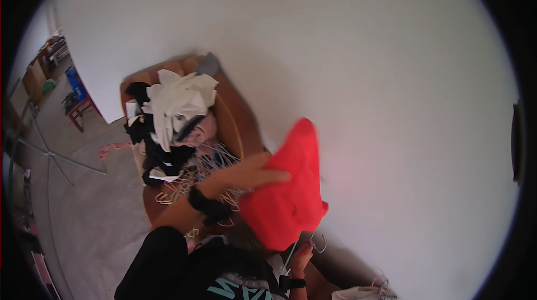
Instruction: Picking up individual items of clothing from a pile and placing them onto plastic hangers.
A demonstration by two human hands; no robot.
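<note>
A bright red cloth garment (289,195) hangs in front of me, near the white wall. My left hand (260,170) grips it at its left side, partly hidden by the cloth; a black band circles that forearm. Below the garment, my right hand (301,258) is closed on a wire clothes hanger (291,251), whose upper part goes under the red cloth. A hanger hook sticks out just right of that hand. To the left, a brown wooden seat (247,111) bears a heap of white cloth (180,98), black and pink clothes and many wire hangers (214,159).
The white wall (398,90) fills the right side. At the left stand a metal folding rack (49,154) and a small red stool (82,109) with a blue item on it. White cloth (356,293) and more hangers lie at the lower right.
</note>
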